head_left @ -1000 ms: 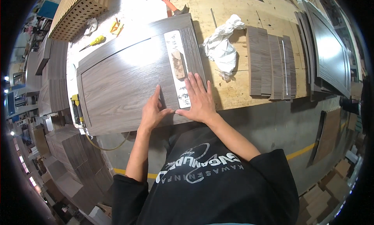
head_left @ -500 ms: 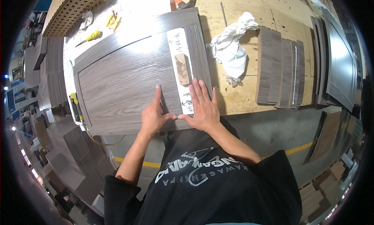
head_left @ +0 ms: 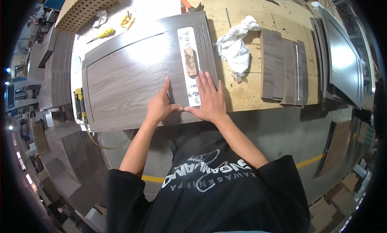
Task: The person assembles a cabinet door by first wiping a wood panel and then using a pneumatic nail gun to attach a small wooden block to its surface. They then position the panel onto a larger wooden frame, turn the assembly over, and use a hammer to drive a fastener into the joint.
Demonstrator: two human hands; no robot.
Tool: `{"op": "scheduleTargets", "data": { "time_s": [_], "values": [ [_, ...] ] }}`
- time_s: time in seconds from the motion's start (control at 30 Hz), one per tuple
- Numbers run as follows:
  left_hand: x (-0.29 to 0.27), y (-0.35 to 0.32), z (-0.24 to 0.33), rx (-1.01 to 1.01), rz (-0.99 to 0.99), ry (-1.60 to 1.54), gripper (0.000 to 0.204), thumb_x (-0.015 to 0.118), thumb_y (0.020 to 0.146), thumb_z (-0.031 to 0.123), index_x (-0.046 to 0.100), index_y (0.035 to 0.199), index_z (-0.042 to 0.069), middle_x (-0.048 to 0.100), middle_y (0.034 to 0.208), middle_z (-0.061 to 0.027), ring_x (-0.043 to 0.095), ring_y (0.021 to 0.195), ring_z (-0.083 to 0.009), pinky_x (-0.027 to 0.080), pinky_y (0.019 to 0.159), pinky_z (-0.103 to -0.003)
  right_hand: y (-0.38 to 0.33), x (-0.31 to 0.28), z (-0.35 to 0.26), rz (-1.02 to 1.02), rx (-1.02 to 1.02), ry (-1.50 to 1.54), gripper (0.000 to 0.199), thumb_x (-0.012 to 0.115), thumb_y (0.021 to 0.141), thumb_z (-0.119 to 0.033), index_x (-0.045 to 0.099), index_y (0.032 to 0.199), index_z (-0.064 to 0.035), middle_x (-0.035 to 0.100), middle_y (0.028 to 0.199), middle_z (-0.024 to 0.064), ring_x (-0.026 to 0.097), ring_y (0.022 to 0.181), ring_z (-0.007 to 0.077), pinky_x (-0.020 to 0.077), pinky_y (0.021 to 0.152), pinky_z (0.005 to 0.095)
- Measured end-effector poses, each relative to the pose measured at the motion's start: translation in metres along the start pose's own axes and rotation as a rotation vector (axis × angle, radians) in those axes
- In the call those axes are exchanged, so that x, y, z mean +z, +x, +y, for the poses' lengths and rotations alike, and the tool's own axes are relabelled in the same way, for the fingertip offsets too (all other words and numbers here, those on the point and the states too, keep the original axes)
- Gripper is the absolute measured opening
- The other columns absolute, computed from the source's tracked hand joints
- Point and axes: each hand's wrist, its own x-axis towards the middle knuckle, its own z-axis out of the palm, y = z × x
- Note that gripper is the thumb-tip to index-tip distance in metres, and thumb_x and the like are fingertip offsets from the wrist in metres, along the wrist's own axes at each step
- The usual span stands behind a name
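Observation:
A grey wood-grain cabinet door panel (head_left: 125, 81) with a raised frame lies flat at the bench's front edge. My left hand (head_left: 159, 107) rests on its near part, index finger and thumb stretched out. Beside it, my right hand (head_left: 211, 102) lies flat with fingers extended, partly over the lower end of a white strip (head_left: 184, 36) with handwriting. The two thumbs meet, or nearly so, by the near end of this strip. A small worn wooden block (head_left: 190, 62) sits on the strip, just beyond my right fingertips. Neither hand grips anything.
Right of the panel lie a crumpled white cloth (head_left: 238, 47) and stacked wood-grain boards (head_left: 271, 65). More door panels (head_left: 344, 57) lean at far right. A yellow screwdriver (head_left: 105, 33), a hammer (head_left: 195, 8) and a slatted wooden piece (head_left: 86, 11) are behind; a yellow-black tool (head_left: 79, 104) is at left.
The whole view has shifted a little, so the panel and bench sit higher in the picture. Both hands keep their places on the panel; the block and strip stay as they were.

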Motion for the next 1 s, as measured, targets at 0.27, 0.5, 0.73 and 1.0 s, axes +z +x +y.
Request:
{"op": "scheduleTargets", "data": {
  "time_s": [0.27, 0.5, 0.73, 1.0],
  "values": [
    [0.044, -0.027, -0.028, 0.299, 0.39, -0.118, 0.085, 0.088, 0.063, 0.033, 0.053, 0.135, 0.003, 0.055, 0.087, -0.0116, 0.056, 0.076, -0.0271, 0.047, 0.068, -0.038, -0.014, 0.008, -0.007, 0.044, 0.002, -0.144, 0.097, 0.065, 0.077, -0.059, 0.031, 0.149, -0.0029, 0.019, 0.16, 0.01, 0.013, 0.149, 0.0261, 0.0147, 0.115, 0.0619],
    [0.07, -0.036, -0.035, 0.331, 0.795, -0.065, 0.057, 0.084, 0.066, 0.034, 0.066, 0.114, 0.009, 0.055, 0.085, -0.0087, 0.055, 0.083, -0.0271, 0.044, 0.077, -0.041, -0.025, 0.023, -0.018, 0.135, 0.038, -0.207, 0.091, 0.062, 0.081, -0.056, 0.031, 0.149, -0.0042, 0.023, 0.158, 0.0096, 0.017, 0.147, 0.0285, 0.0188, 0.112, 0.0628],
    [0.072, -0.038, -0.035, 0.31, 0.724, -0.076, 0.035, 0.079, 0.072, 0.037, 0.063, 0.089, 0.012, 0.058, 0.082, -0.0046, 0.056, 0.082, -0.0269, 0.042, 0.075, -0.041, -0.027, 0.026, -0.018, 0.101, 0.081, -0.159, 0.094, 0.063, 0.078, -0.059, 0.033, 0.148, -0.0056, 0.028, 0.155, 0.0055, 0.02, 0.145, 0.0238, 0.0172, 0.114, 0.06],
    [0.068, -0.036, -0.028, 0.243, 0.653, -0.088, 0.033, 0.08, 0.071, 0.039, 0.063, 0.078, 0.012, 0.061, 0.081, -0.0036, 0.058, 0.083, -0.0271, 0.041, 0.077, -0.042, -0.026, 0.024, -0.022, 0.132, 0.089, -0.16, 0.089, 0.065, 0.078, -0.054, 0.036, 0.146, -0.0056, 0.03, 0.154, 0.0069, 0.021, 0.145, 0.0242, 0.018, 0.113, 0.06]
  ]
}}
